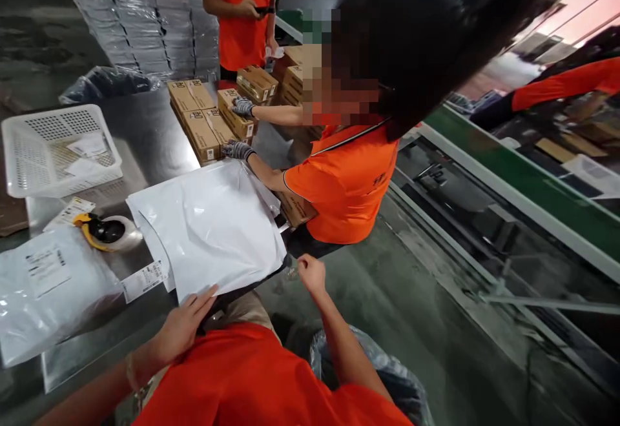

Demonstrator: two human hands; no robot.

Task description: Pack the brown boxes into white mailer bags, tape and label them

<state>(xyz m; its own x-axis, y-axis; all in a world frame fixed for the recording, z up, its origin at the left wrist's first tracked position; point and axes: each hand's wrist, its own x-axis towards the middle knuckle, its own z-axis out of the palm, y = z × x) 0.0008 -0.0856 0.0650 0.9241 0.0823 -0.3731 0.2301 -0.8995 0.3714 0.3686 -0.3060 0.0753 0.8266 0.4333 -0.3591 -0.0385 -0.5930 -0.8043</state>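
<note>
A white plastic mailer bag (213, 226) lies on the metal table (140, 135), overhanging its near edge. My left hand (186, 323) rests flat on the bag's near corner, fingers stretched out. My right hand (311, 274) hovers off the table's edge beside the bag's right corner, fingers curled in a pinch; what it holds, if anything, is too small to make out. A white printed label (144, 280) pokes out from under the bag's left side.
A tape dispenser (104, 231) and a clear bagged parcel (46, 287) lie left. A white perforated basket (55, 148) stands beyond. A gloved co-worker in orange (346, 181) handles brown cartons (203, 122). Another person (242, 6) stands behind. A conveyor (523, 181) runs right.
</note>
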